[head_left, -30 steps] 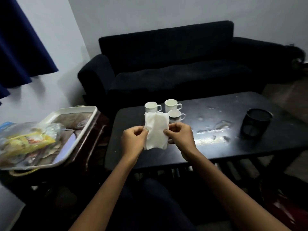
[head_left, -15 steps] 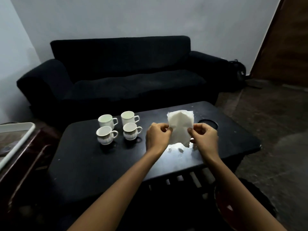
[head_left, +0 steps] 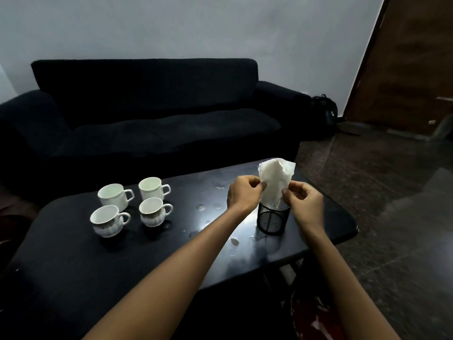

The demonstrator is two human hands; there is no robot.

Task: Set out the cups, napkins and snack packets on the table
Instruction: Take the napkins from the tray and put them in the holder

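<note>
A white paper napkin (head_left: pixel 275 181) stands upright with its lower end inside a black mesh holder (head_left: pixel 272 219) on the right part of the black coffee table (head_left: pixel 73 266). My left hand (head_left: pixel 244 192) pinches the napkin's left edge and my right hand (head_left: pixel 305 201) pinches its right edge, both just above the holder's rim. Several white cups (head_left: pixel 132 206) stand in a square group on the table's left half, handles pointing right. No snack packets are in view.
A black sofa (head_left: pixel 147 114) runs along the table's far side. Water drops and wet patches lie on the tabletop around the holder. A dark bag (head_left: pixel 324 111) sits beside the sofa, with a brown door (head_left: pixel 411 65) at the right. A red object (head_left: pixel 316 317) lies on the floor under my right arm.
The view has swung right, away from the tray of packets. Both hands carried the napkin to the right, and its lower end now sits inside the mesh holder.
</note>
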